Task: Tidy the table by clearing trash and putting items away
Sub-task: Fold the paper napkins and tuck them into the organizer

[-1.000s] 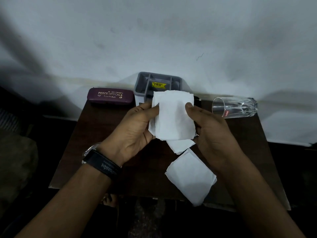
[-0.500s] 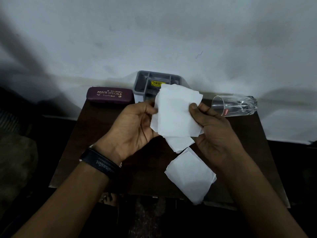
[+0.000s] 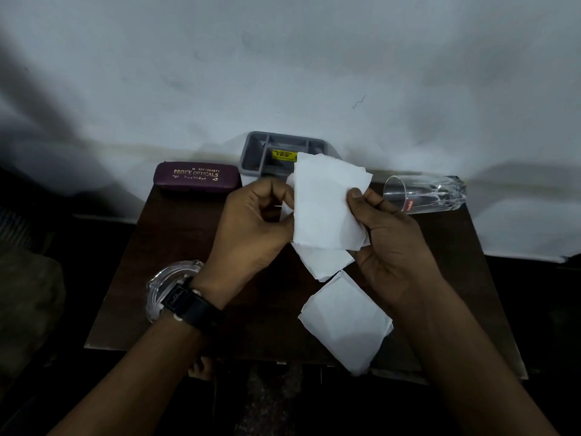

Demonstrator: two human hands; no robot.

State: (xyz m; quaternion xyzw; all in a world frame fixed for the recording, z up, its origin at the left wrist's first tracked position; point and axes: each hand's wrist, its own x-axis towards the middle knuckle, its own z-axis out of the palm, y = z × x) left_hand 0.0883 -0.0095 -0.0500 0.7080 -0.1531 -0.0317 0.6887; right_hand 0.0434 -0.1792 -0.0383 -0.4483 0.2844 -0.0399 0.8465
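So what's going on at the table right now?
A person holds white paper above the table, the left hand pinching one edge and the right hand the other. Two more pieces lie on the table: a part-hidden sheet and a bigger sheet at the front edge. The glass lies on its side; the glasses case and grey tray sit at the back.

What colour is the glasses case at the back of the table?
Dark purple, with gold lettering on top; the glasses case shows in the head view.
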